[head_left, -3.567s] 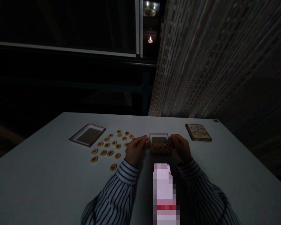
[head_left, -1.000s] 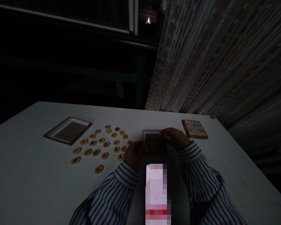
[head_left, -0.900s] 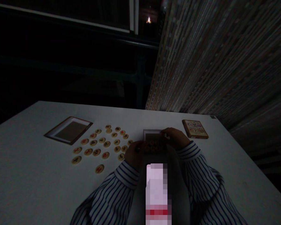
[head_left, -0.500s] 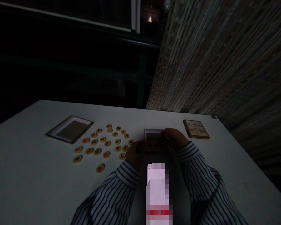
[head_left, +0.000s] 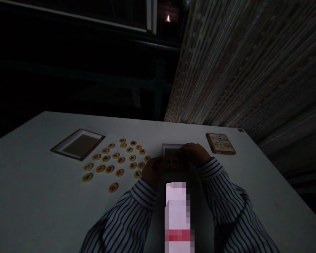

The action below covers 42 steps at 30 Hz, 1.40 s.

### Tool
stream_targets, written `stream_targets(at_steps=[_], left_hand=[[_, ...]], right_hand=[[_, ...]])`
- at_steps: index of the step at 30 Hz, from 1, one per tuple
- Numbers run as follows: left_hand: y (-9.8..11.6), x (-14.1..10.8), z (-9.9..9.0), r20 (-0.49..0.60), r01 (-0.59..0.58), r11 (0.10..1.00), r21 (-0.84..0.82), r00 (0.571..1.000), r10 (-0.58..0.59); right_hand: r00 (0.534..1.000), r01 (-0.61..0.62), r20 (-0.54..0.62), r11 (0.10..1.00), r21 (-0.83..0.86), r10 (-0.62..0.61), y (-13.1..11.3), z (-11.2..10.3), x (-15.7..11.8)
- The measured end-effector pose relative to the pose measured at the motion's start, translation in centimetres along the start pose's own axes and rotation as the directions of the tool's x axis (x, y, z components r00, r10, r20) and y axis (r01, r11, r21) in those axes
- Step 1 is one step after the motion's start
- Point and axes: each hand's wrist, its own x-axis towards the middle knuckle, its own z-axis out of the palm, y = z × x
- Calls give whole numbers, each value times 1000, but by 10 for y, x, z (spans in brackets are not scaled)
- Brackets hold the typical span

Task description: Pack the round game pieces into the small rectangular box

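Observation:
Both hands are at a shallow box [head_left: 171,144] that holds several round pieces [head_left: 172,164] in rows, dim in shadow. My left hand [head_left: 153,170] is at the box's left side, its fingers curled and dark; whether it pinches a piece is hidden. My right hand [head_left: 197,154] has its fingers closed on the box's right edge. Left of my left hand lie many scattered round wooden pieces [head_left: 116,155] with red or black characters, face up apart from one that looks blank. A bright phone [head_left: 177,211] lies between my forearms.
An open shallow lid or tray [head_left: 80,144] lies at the table's far left. A flat printed box [head_left: 221,144] rests at the back right. Behind the white table [head_left: 42,196] hangs a string curtain [head_left: 226,63] on the right.
The pieces inside the box sit slightly differently, their rows less even. Both hands have stayed nearly in place, and the view has shifted very slightly.

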Motion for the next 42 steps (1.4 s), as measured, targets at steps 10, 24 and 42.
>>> stream_targets(at_steps=[10,24,42], left_hand=[[-2,1,-2,3,-15,998,62,1000,15],[-2,1,1,-25,-11,997,71,1000,13],[-7,-1,1,28,-221,934,281,975,222]], right_hand=[[1000,24,-9,1000,3,-24,2,3,1],[1000,20,-7,1000,15,-20,4,7,1],[998,13,56,1000,-7,-13,3,6,3]])
